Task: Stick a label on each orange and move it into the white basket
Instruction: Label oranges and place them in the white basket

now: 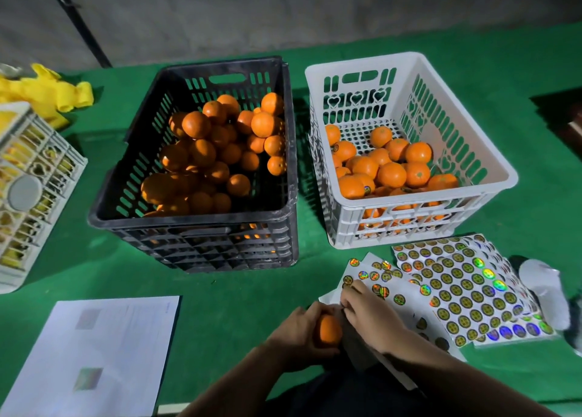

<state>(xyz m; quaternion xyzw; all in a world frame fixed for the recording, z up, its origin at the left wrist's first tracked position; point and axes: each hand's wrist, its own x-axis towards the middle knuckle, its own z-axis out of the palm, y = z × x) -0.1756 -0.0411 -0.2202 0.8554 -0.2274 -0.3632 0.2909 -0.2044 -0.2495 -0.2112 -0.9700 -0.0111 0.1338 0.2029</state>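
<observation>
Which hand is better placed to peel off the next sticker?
The right hand: its fingers already rest on the sticker sheet, while the left hand grips the orange.

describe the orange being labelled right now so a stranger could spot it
Start at the black slatted plastic crate and come straight toward the camera to the person's two hands. The round orange sits gripped in the left hand, the only fruit outside a crate.

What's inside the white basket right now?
The white basket holds a pile of oranges; one shows a sticker. Lower oranges are mostly covered by those on top.
</observation>
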